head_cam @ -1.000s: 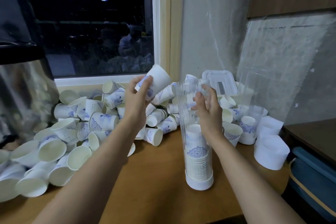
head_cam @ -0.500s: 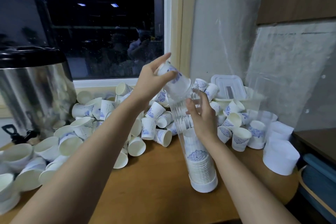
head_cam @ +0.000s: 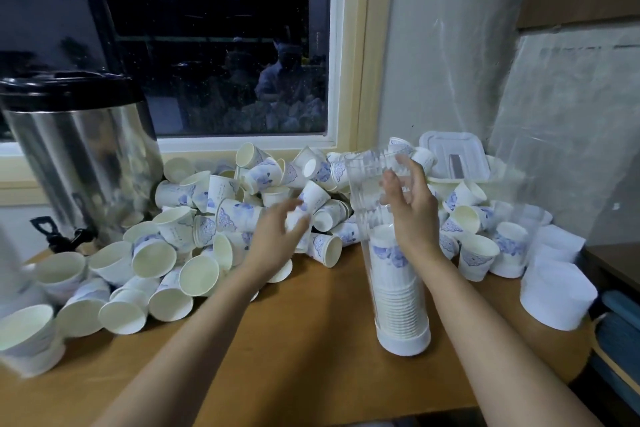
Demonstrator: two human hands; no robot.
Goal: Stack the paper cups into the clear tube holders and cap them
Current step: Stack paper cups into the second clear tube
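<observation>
Left hand (head_cam: 277, 239) dropped to cups (head_cam: 194, 218), maybe touching, right hand (head_cam: 412, 215) gripping tube (head_cam: 363, 184)

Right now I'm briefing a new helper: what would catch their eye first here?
A sprawling heap of paper cups lies under the window, with the left hand reaching into it. Right of it, the right hand holds a clear tube partly filled with stacked cups.

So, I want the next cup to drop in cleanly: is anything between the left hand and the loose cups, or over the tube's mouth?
Nothing visible. The left hand reaches straight into the loose cups. The clear tube has an open, uncapped mouth; the right hand grips its side below the rim, above the stacked cups.
</observation>
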